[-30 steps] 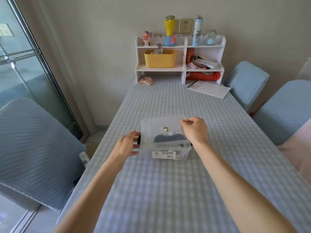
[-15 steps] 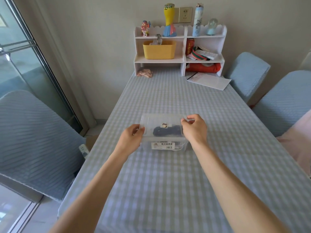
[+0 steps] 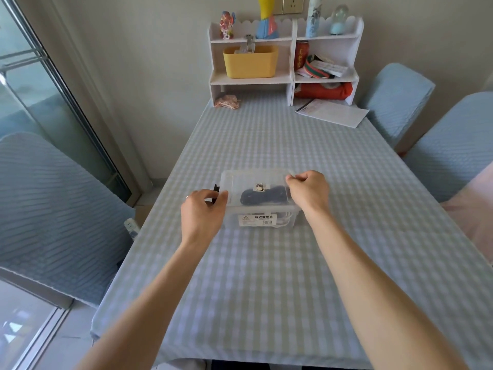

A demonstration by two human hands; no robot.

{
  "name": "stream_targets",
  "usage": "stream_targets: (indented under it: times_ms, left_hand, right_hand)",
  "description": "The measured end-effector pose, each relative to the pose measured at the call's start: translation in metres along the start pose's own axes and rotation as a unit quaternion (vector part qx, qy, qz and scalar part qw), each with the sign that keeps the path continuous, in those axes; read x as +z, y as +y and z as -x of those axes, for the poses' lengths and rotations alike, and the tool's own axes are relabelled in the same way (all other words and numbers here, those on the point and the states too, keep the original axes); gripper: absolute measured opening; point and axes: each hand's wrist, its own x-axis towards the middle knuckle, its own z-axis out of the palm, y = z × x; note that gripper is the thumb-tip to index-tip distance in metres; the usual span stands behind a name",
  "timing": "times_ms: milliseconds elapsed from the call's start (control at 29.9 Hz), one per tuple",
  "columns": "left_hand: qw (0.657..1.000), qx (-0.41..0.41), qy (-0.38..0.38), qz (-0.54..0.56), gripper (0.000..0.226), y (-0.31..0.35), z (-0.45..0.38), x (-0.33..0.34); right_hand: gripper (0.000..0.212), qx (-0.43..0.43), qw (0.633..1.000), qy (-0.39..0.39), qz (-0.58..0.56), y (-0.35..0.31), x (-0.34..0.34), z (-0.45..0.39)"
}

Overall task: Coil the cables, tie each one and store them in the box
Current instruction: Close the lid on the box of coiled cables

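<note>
On the checked tabletop (image 3: 266, 276), your left hand (image 3: 203, 209) grips a black latch while your right hand (image 3: 309, 192) pinches the lid of the clear box (image 3: 260, 200), dark cables (image 3: 264, 196) already coiled inside, leaving seemingly only closing.

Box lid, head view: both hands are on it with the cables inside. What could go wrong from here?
1. The lid may seat unevenly: the right hand pinches its far right corner while the left hand works the black latch on the left end.
2. The dark coiled cable lies right under the lid and could get pinched at the rim.
3. The clear box sits loose on the tablecloth and might slide under uneven pressing.
</note>
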Motion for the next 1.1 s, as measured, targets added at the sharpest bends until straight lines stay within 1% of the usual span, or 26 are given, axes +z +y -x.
stream_targets:
  times_ms: [67, 134, 200, 267, 334, 367, 434, 468, 534, 568, 601, 634, 668, 735, 768, 835, 902, 968, 1102]
  left_hand:
    - [1.0, -0.022, 0.004, 0.009, 0.013, 0.0, 0.0, 0.003]
    - [0.999, -0.009, 0.005, -0.036, 0.015, 0.001, -0.002, 0.004]
    - [0.988, 0.047, 0.003, -0.147, 0.027, 0.003, -0.004, 0.004]
    - [0.961, 0.132, -0.012, -0.242, 0.044, 0.01, -0.009, 0.007]
    - [0.938, 0.2, -0.063, -0.275, 0.046, 0.022, -0.017, 0.013]
    - [0.93, 0.218, -0.105, -0.277, 0.044, 0.028, -0.021, 0.017]
    - [0.907, 0.239, -0.185, -0.293, 0.044, 0.033, -0.028, 0.027]
    - [0.898, 0.24, -0.209, -0.304, 0.045, 0.031, -0.031, 0.031]
    - [0.895, 0.24, -0.22, -0.304, 0.044, 0.028, -0.034, 0.035]
    - [0.898, 0.242, -0.211, -0.299, 0.044, 0.025, -0.035, 0.037]
    - [0.901, 0.248, -0.198, -0.295, 0.043, 0.023, -0.035, 0.038]
    - [0.903, 0.253, -0.187, -0.291, 0.043, 0.023, -0.035, 0.038]
    - [0.904, 0.257, -0.183, -0.289, 0.043, 0.022, -0.035, 0.04]
    - [0.904, 0.256, -0.18, -0.29, 0.043, 0.022, -0.035, 0.041]
    - [0.904, 0.253, -0.18, -0.293, 0.043, 0.022, -0.035, 0.041]
    - [0.903, 0.253, -0.179, -0.296, 0.042, 0.023, -0.034, 0.042]
    - [0.904, 0.254, -0.176, -0.296, 0.042, 0.024, -0.034, 0.042]
    - [0.904, 0.253, -0.175, -0.297, 0.042, 0.024, -0.033, 0.043]
    - [0.904, 0.255, -0.169, -0.297, 0.042, 0.026, -0.032, 0.043]
  right_hand:
    - [0.034, 0.004, 1.0, -0.006, -0.003, 0.0, -0.001, -0.003]
    - [0.022, 0.009, 1.0, -0.008, -0.007, 0.001, 0.0, -0.005]
    - [0.02, -0.002, 1.0, -0.004, 0.005, 0.003, 0.001, -0.003]
    - [0.023, -0.013, 1.0, 0.008, 0.002, 0.007, 0.001, -0.002]
    - [0.025, -0.014, 1.0, 0.01, -0.015, 0.007, 0.002, -0.003]
    - [0.026, -0.006, 1.0, 0.001, -0.022, 0.007, 0.002, -0.002]
    - [0.032, 0.034, 0.998, -0.034, -0.028, 0.006, -0.001, -0.002]
    - [0.033, 0.068, 0.995, -0.061, -0.037, 0.007, -0.003, -0.001]
    - [0.033, 0.146, 0.979, -0.12, -0.077, 0.009, -0.013, 0.004]
    - [0.031, 0.168, 0.971, -0.143, -0.097, 0.011, -0.019, 0.006]
    - [0.028, 0.169, 0.967, -0.155, -0.113, 0.014, -0.022, 0.008]
    - [0.023, 0.154, 0.968, -0.152, -0.129, 0.017, -0.024, 0.009]
    - [0.017, 0.126, 0.973, -0.127, -0.144, 0.02, -0.024, 0.011]
    - [0.008, 0.041, 0.989, -0.054, -0.133, 0.022, -0.021, 0.018]
    - [0.009, -0.001, 0.994, -0.025, -0.106, 0.021, -0.02, 0.022]
    - [0.016, -0.051, 0.996, 0.001, -0.073, 0.021, -0.019, 0.029]
    - [0.021, -0.053, 0.995, 0.007, -0.089, 0.022, -0.016, 0.032]
    - [0.02, -0.044, 0.991, 0.017, -0.122, 0.023, -0.013, 0.032]
    - [0.018, -0.085, 0.986, 0.036, -0.139, 0.027, -0.01, 0.038]
